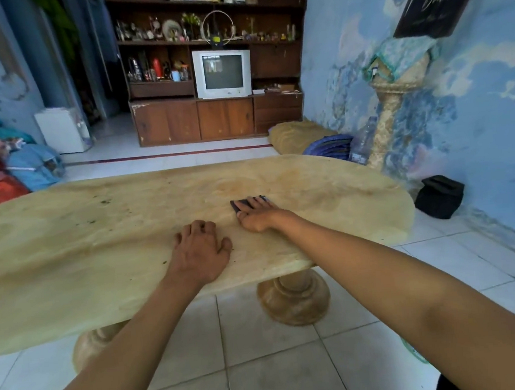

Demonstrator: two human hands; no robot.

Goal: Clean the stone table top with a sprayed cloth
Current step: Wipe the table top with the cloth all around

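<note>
Stone table top (100, 236), seen from above its near edge. The right hand (256, 214) lies palm-down on a dark cloth (239, 204), fingers straight and close together, pressing it flat against the stone; the cloth sits right of the middle of the top, between the near and far edges. The left hand (200, 251) rests on the bare stone near the near edge, just beside the right hand, fingers loosely bent and holding nothing. Small dark specks (106, 201) dot the left half.
</note>
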